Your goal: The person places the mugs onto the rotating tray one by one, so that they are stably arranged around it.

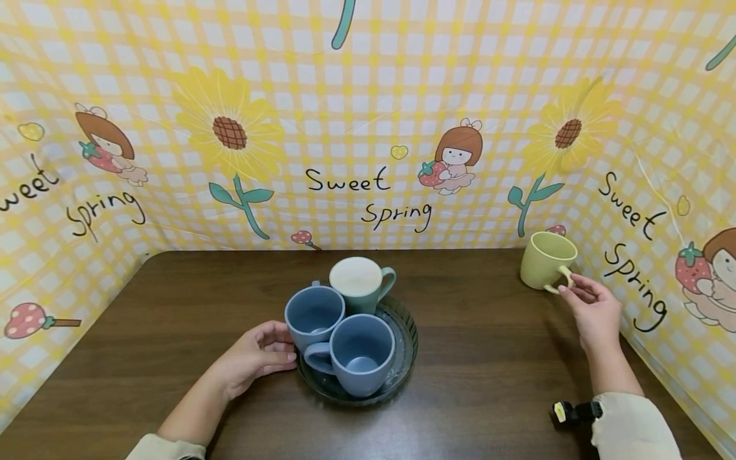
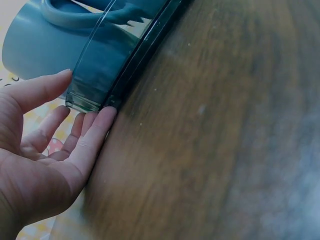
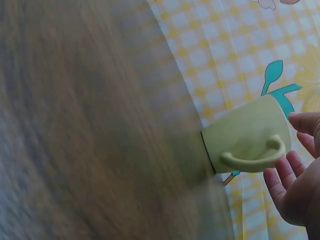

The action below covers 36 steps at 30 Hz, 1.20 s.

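A round dark glass tray (image 1: 409, 329) holds two blue mugs, a front one (image 1: 370, 377) and a rear-left one (image 1: 299, 326), plus a pale green mug (image 1: 368, 301) with a white inside. My left hand (image 1: 255, 358) is at the tray's left side. In the left wrist view its fingertips touch the tray's low edge, the thumb near the glass wall (image 2: 95, 65). At the far right a yellow-green mug (image 1: 537, 268) stands upright on the table. My right hand (image 1: 598, 313) has its fingertips right at that mug's handle (image 3: 250, 164), fingers loosely extended and not curled round it.
A brown wooden table (image 1: 471, 383) lies under everything. Checked yellow-and-white cloth (image 1: 345, 115) with printed flowers and lettering rises behind the table and on both sides; the yellow-green mug stands close to it at the back right corner.
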{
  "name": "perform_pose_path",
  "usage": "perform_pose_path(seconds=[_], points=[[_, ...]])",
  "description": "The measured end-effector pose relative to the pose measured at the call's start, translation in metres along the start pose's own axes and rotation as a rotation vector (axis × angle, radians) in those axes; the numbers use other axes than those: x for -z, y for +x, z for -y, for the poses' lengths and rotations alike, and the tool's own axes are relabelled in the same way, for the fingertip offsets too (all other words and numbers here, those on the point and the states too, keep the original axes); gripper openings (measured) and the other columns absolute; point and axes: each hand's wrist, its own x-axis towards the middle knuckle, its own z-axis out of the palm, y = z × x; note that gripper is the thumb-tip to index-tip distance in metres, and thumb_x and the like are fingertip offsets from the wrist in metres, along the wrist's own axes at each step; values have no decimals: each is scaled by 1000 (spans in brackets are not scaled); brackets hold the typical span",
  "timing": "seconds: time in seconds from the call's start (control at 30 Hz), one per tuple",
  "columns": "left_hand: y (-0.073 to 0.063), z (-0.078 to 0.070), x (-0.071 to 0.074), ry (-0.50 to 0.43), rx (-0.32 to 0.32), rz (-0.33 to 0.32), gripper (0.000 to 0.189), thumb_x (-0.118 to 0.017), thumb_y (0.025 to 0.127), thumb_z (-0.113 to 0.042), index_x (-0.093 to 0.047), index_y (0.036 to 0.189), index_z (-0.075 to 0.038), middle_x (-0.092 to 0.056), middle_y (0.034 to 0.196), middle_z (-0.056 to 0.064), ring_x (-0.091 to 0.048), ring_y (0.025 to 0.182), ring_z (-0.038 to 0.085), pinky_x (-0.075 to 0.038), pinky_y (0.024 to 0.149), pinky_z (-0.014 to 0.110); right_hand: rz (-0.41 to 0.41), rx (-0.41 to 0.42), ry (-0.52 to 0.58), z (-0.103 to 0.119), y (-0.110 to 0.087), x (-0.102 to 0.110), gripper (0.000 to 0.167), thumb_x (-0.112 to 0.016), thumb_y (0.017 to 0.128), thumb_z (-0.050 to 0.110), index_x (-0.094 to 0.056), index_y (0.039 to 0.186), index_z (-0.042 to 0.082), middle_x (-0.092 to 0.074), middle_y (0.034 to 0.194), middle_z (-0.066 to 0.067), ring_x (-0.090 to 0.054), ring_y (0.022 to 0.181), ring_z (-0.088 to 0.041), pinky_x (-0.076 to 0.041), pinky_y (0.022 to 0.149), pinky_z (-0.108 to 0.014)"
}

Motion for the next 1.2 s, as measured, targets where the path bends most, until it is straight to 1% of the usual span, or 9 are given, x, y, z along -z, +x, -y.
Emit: perform_pose_path(seconds=[0.23, 0.3, 0.43, 0.53, 0.67, 0.83, 1.0, 1.1, 1.2], points=[[-2, 0, -1, -17, -12, -1, 27, -69, 86, 3, -58, 110, -5, -61, 108, 8, -63, 96, 18, -55, 88, 41, -21, -21, -27, -7, 7, 2, 31, -74, 81, -5, -70, 111, 6, -65, 87, 13, -59, 78, 2, -47, 62, -6], [-2, -1, -1, -24, -12, 0, 25, -69, 86, 3, -60, 108, -6, -62, 107, 7, -64, 96, 17, -54, 88, 40, -23, -27, -48, -9, 10, 2, 35, -74, 82, -4, -68, 115, 4, -63, 88, 14, -58, 78, 2, -47, 62, -6], [-3, -1, -1, -30, -12, 3, 21, -69, 87, 3, -63, 103, -9, -62, 105, 6, -64, 95, 17, -55, 88, 40, -22, -47, -117, -12, 14, 0, 37, -73, 84, 0, -65, 119, 8, -57, 92, 12, -55, 79, 1, -46, 62, -6], [-3, 0, -1, -25, -11, 2, 18, -68, 87, 2, -63, 99, -10, -62, 102, 6, -64, 94, 17, -55, 88, 39, -26, -61, -108, -15, 16, -2, 35, -72, 84, 0, -64, 116, 11, -55, 93, 10, -54, 78, 1, -47, 61, -7], [-2, 1, -1, -13, -3, -3, 18, -69, 86, 3, -62, 97, -10, -62, 100, 5, -65, 92, 16, -55, 87, 37, -32, -102, -36, -17, 17, -4, 29, -70, 85, -3, -62, 109, 11, -57, 91, 8, -56, 71, 2, -51, 57, -11], [-2, 1, -1, -10, 14, -14, 21, -71, 84, 5, -61, 94, -10, -61, 99, 6, -65, 90, 16, -56, 86, 37, 2, -148, -23, -20, 18, -3, 24, -67, 88, -1, -58, 110, 4, -59, 84, 11, -59, 64, 2, -54, 57, -15], [-1, 0, -1, -7, 24, -15, 21, -71, 84, 6, -60, 93, -9, -61, 100, 7, -65, 90, 17, -56, 86, 37, 62, -176, 118, -21, 20, -3, 22, -63, 89, -6, -54, 109, -3, -65, 75, 10, -65, 61, -5, -56, 59, -20], [-1, -1, -1, -6, 26, -12, 21, -71, 84, 6, -59, 94, -8, -61, 100, 7, -66, 90, 17, -56, 86, 37, 86, -194, 212, -22, 21, -3, 18, -61, 89, -9, -55, 104, -3, -67, 74, 4, -67, 61, -10, -58, 61, -23], [-1, -1, 0, -8, 23, -5, 20, -71, 84, 6, -59, 94, -8, -61, 100, 7, -66, 91, 17, -55, 86, 37, 107, -188, 247, -25, 22, -4, 14, -61, 88, -11, -59, 99, -2, -69, 74, 1, -68, 63, -12, -58, 62, -25]])
